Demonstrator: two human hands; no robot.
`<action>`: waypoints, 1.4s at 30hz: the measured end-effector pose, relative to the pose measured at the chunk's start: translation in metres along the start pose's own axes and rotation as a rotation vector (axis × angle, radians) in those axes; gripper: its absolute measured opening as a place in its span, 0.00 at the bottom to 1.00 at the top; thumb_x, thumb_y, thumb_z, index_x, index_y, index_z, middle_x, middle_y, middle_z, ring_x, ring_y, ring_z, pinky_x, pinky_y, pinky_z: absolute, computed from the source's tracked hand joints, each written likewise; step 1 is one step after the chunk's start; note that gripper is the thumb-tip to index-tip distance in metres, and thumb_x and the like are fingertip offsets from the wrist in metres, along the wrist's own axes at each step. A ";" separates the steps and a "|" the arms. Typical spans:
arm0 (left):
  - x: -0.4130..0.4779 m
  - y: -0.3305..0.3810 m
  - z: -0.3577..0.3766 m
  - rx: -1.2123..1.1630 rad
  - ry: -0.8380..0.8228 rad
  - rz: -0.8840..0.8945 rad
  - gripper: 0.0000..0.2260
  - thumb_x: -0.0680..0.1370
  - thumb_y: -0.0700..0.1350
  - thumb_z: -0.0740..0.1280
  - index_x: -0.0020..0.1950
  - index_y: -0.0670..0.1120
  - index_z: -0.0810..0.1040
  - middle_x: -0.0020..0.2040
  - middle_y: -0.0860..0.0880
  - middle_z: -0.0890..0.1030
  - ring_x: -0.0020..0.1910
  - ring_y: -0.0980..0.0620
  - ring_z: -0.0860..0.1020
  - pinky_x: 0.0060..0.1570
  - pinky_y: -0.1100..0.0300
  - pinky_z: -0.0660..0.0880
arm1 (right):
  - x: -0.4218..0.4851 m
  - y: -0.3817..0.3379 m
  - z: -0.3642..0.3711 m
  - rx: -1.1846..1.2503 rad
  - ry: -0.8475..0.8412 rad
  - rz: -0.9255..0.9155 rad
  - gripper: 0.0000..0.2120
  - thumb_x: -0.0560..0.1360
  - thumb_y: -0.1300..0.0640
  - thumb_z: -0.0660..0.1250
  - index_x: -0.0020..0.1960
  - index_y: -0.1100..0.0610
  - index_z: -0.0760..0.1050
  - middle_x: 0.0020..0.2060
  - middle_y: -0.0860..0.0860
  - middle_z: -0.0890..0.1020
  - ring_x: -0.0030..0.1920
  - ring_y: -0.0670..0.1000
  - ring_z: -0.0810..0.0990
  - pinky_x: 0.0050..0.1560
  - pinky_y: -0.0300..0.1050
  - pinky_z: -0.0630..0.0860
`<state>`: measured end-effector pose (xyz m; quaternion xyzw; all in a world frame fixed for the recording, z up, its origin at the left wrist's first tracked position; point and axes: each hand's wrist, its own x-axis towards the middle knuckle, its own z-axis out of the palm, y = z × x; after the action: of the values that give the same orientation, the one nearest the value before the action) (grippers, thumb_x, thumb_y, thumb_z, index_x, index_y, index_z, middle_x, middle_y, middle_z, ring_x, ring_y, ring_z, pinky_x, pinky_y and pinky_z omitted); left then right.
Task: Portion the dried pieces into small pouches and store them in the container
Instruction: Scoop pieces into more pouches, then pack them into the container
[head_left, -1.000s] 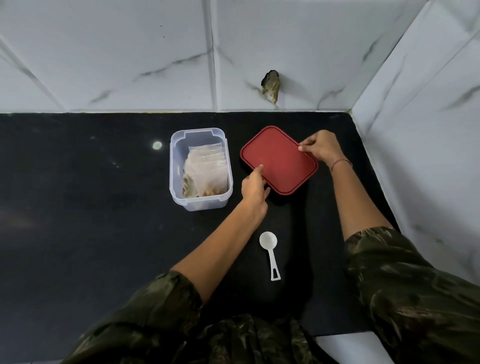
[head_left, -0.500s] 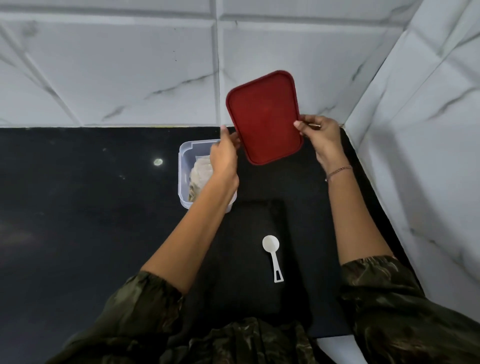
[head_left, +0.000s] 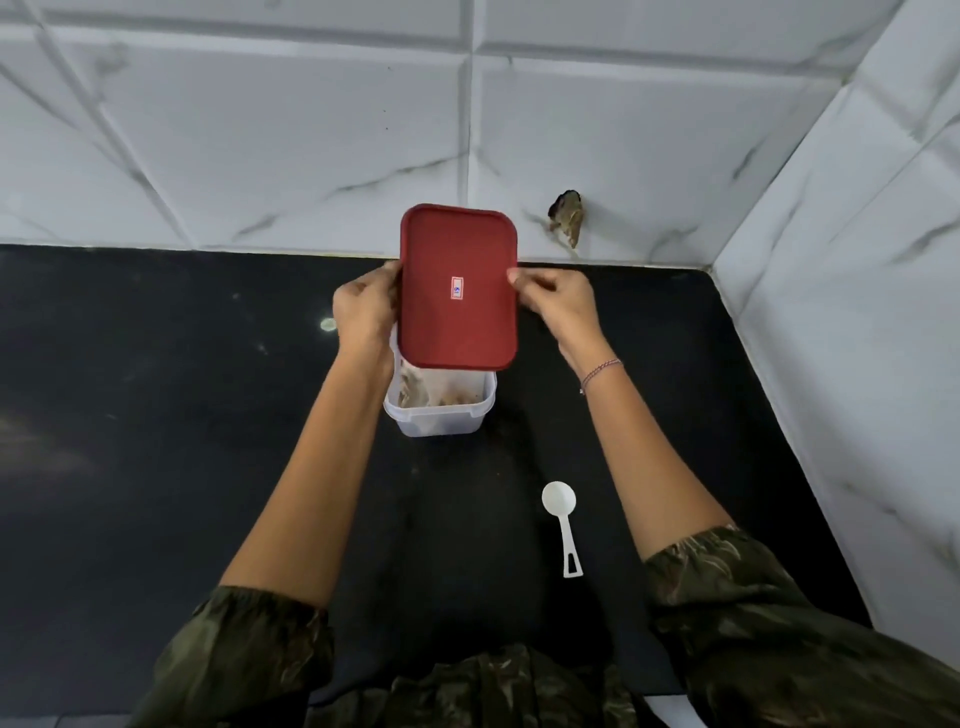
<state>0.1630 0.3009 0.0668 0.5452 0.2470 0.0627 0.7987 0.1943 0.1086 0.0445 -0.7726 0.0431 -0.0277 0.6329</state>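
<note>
Lid (head_left: 458, 291), red rounded-rectangle plastic, hovers above the clear tub (head_left: 439, 415) of pouches (head_left: 413, 387) on the glossy black bench (head_left: 156, 415); left hand (head_left: 363, 309) and right hand (head_left: 558, 304) pinch its long edges.

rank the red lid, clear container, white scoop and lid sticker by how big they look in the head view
1. red lid, held nearer the camera
2. clear container, mostly hidden under the lid, so its rank against the lid is unsure
3. white scoop
4. sticker

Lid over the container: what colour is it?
The lid is dark red with a small label; head view.
</note>
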 end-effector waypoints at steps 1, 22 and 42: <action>0.001 -0.002 -0.003 0.115 0.028 0.048 0.06 0.79 0.36 0.64 0.52 0.40 0.80 0.44 0.46 0.82 0.43 0.50 0.80 0.41 0.60 0.79 | -0.001 0.002 0.005 -0.110 -0.014 -0.030 0.10 0.73 0.59 0.70 0.54 0.59 0.81 0.50 0.52 0.83 0.49 0.44 0.80 0.57 0.39 0.76; 0.008 -0.035 -0.040 0.974 0.195 0.257 0.10 0.76 0.42 0.69 0.57 0.44 0.82 0.51 0.46 0.84 0.50 0.47 0.82 0.44 0.58 0.76 | -0.017 0.017 0.046 -0.645 -0.010 -0.074 0.15 0.76 0.61 0.67 0.62 0.61 0.76 0.55 0.55 0.81 0.53 0.50 0.80 0.56 0.40 0.76; -0.001 -0.069 -0.048 1.161 0.143 0.275 0.17 0.84 0.52 0.51 0.48 0.42 0.71 0.37 0.48 0.75 0.38 0.46 0.76 0.38 0.52 0.70 | -0.065 0.050 0.063 -0.604 0.023 0.188 0.24 0.81 0.41 0.48 0.48 0.58 0.73 0.40 0.53 0.80 0.40 0.53 0.81 0.38 0.47 0.79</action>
<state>0.1281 0.3131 -0.0091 0.9136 0.2212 0.0571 0.3363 0.1343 0.1666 -0.0165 -0.9179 0.1276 0.0362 0.3741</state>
